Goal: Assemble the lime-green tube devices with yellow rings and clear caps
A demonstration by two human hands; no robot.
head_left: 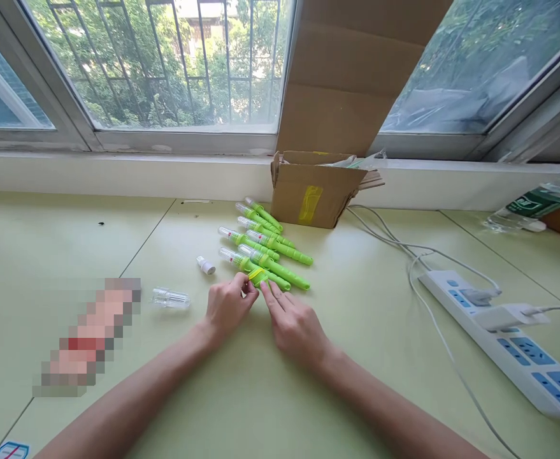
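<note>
My left hand (228, 298) is closed in a pinch at the left end of a bright green plastic piece with a yellow strip (259, 275). From the other side, the fingers of my right hand (300, 320) press together on the same piece. My fingers hide much of its shape. Just beyond lie several green light sticks (280, 247) with clear tips, pointing up to the left. A clear ribbed plastic cap (171, 298) rests on its side left of my left hand. Nearby lies a small white cylinder with a clear end (206, 265).
An open cardboard box (318, 194) stands against the window ledge. At the right are a white power strip (504, 344) with plugs and cables, and a tilted plastic bottle (538, 201). A pixelated long patch (88, 338) covers something on the left.
</note>
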